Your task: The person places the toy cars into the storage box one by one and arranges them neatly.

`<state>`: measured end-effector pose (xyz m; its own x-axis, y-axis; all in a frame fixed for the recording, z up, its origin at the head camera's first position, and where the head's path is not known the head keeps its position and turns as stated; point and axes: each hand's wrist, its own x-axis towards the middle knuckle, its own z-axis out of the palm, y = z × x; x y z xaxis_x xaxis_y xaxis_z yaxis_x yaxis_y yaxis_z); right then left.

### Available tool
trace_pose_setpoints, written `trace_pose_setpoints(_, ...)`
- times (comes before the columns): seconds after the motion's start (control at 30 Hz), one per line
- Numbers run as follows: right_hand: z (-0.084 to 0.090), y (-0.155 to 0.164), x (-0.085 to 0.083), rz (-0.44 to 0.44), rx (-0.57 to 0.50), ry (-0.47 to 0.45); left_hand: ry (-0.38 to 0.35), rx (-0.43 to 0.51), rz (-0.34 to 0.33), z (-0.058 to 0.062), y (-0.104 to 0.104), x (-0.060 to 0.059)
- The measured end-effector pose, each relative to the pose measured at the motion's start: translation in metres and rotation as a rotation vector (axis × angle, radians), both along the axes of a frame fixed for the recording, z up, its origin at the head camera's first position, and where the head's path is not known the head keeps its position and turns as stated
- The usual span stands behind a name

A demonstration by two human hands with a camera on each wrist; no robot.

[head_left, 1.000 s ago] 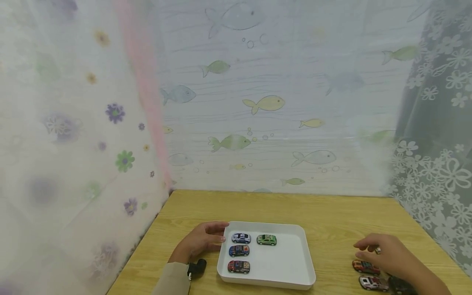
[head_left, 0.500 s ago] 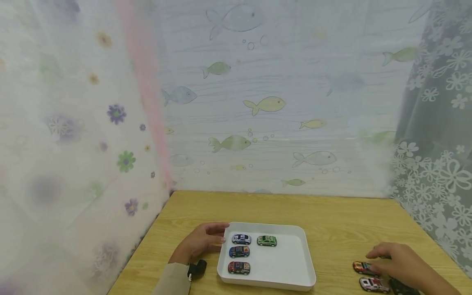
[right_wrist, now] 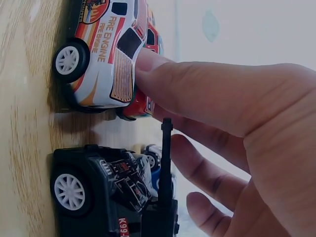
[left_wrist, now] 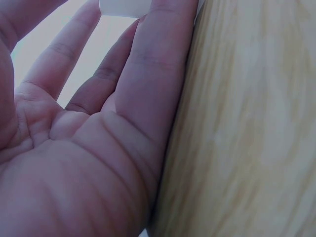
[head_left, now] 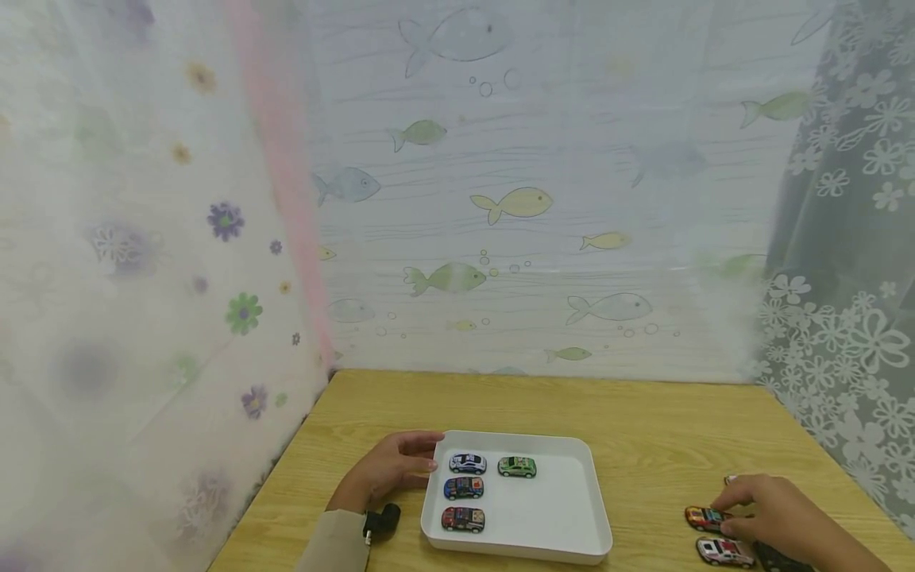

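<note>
light wood table [head_left: 643, 429] with sheer curtains on three sides: flower-print curtain [head_left: 143, 278] at left, fish-print curtain [head_left: 515, 206] behind, grey floral lace curtain [head_left: 851, 318] at right. left hand [head_left: 389, 467] lies on the table at the left rim of the white tray [head_left: 565, 524], fingers straight and relaxed, fingertips against the rim, gripping nothing; the left wrist view shows only palm, fingers, wood and a bit of tray edge. in the tray a column of three toy cars, white-blue car [head_left: 468, 462], blue car [head_left: 463, 487], dark red car [head_left: 462, 519], plus a green car [head_left: 517, 466] just right of the top one, all with long axes running left-right. well right of the tray, near the table's front right, right hand [head_left: 775, 516] is down over a cluster of loose cars; fingertips touch the orange-red car [head_left: 704, 518], long axis left-right, which end is the nose not clear. in the right wrist view a fingertip presses on the white fire engine car [right_wrist: 106, 54], with a black car [right_wrist: 98, 192] just beside it. cannot tell if the hand grips a car or only touches; the cars under the palm are mostly hidden, and the black car is cut off at the frame's bottom edge.
</note>
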<state>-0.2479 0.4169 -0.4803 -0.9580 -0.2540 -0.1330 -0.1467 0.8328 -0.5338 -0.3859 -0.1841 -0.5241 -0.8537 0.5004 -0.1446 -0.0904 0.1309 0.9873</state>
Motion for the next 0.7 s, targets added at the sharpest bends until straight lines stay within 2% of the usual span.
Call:
trace_pose_setpoints(0.23,0.002,-0.003,-0.001,0.015,-0.054,-0.039,-0.004,0.01,0.002,0.003,0.001,0.002)
trace_pose_setpoints(0.4,0.004,-0.008,-0.003,-0.013,-0.06,-0.059,-0.004,0.009,0.004,0.003,0.001,0.002)
trace_pose_setpoints(0.7,0.005,-0.016,-0.003,-0.083,-0.006,-0.071,-0.01,-0.001,0.001,-0.001,0.0,0.001)
